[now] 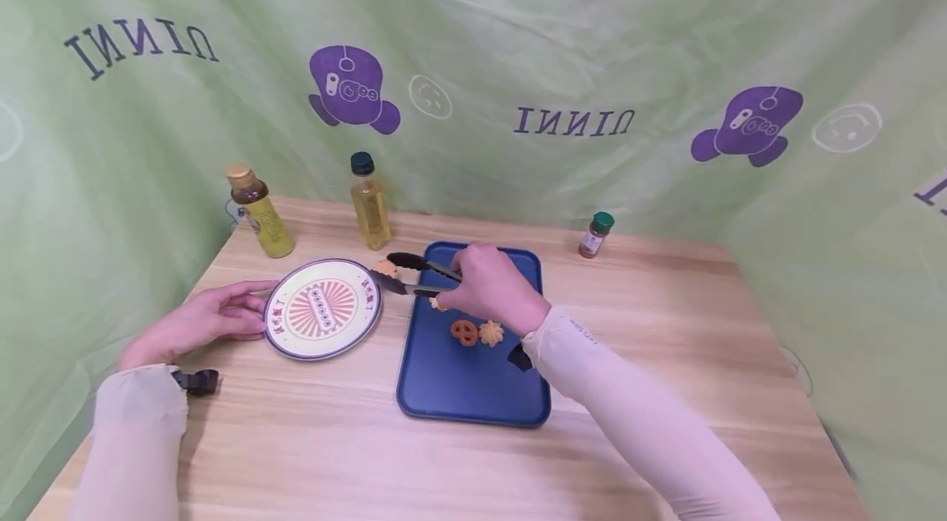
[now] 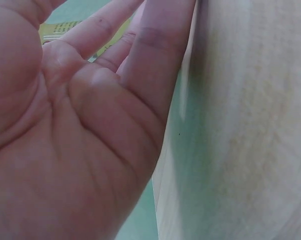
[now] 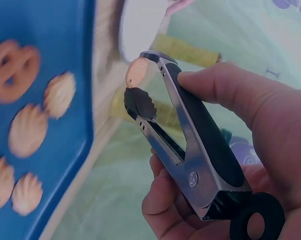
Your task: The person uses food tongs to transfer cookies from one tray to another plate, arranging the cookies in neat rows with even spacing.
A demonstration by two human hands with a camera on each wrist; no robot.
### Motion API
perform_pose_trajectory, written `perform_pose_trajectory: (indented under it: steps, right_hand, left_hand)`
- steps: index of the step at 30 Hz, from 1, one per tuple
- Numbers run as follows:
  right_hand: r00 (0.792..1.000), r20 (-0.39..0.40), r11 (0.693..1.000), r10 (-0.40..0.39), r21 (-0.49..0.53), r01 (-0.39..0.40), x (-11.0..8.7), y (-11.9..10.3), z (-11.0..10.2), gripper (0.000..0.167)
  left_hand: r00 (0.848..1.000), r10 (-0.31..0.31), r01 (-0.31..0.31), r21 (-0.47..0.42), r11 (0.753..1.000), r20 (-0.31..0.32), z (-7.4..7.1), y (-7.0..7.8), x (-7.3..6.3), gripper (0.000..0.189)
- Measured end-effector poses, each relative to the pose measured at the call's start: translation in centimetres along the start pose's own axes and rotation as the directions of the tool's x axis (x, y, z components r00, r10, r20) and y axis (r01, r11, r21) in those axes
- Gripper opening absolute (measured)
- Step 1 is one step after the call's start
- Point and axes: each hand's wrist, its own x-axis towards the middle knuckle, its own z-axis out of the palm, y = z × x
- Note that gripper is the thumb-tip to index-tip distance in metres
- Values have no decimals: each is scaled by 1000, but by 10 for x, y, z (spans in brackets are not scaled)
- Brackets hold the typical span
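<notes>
My right hand (image 1: 491,283) grips a pair of black-tipped metal tongs (image 3: 195,140) over the blue tray (image 1: 473,389). A round cookie (image 3: 137,72) is pinched between the tong tips, close to the right rim of the white plate (image 1: 351,332). The plate has a dark blue rim and a red ray print. At the plate's left rim my left hand (image 1: 210,320) touches the edge with its fingers fairly straight; its palm fills much of the left wrist view. On the tray lie a pretzel-shaped cookie (image 1: 464,332) and several ridged cookies (image 3: 29,130).
Behind the plate stand a yellow-labelled bottle (image 1: 268,227) and a clear bottle of yellow oil (image 1: 371,213) with a dark cap. A small green-capped spice jar (image 1: 595,236) is at the back right. A green curtain (image 1: 473,28) surrounds the wooden table (image 1: 651,340).
</notes>
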Motion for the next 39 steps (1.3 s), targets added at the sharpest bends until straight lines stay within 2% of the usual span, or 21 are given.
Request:
perform_pose_trajectory:
  steps: [3, 7, 15, 20, 24, 33, 39]
  right_hand:
    - [1000, 3, 999, 0, 39, 0, 3, -7, 7, 48]
    - [999, -20, 999, -29, 32, 30, 11, -15, 19, 49]
    - [992, -103, 991, -75, -119, 63, 30, -48, 52, 41]
    - [990, -107, 981, -90, -180, 70, 40, -71, 71, 37]
    - [991, -111, 977, -74, -205, 50, 44, -80, 83, 38]
    - [988, -127, 968, -91, -243, 58, 44, -86, 92, 42]
    - [989, -121, 969, -89, -239, 58, 44, -88, 92, 40]
  left_hand:
    - [1000, 11, -11, -30, 999, 14, 5, 1, 5, 79]
    - [1000, 21, -19, -82, 996, 24, 8, 0, 12, 81]
    - [1000, 6, -4, -96, 995, 22, 5, -4, 14, 80]
    - [999, 35, -31, -121, 992, 30, 3, -6, 12, 80]
    - [998, 50, -46, -121, 992, 32, 2, -7, 11, 81]
    - [996, 81, -77, -130, 988, 24, 0, -4, 5, 78]
    - [998, 62, -59, -136, 989, 16, -1, -5, 2, 80]
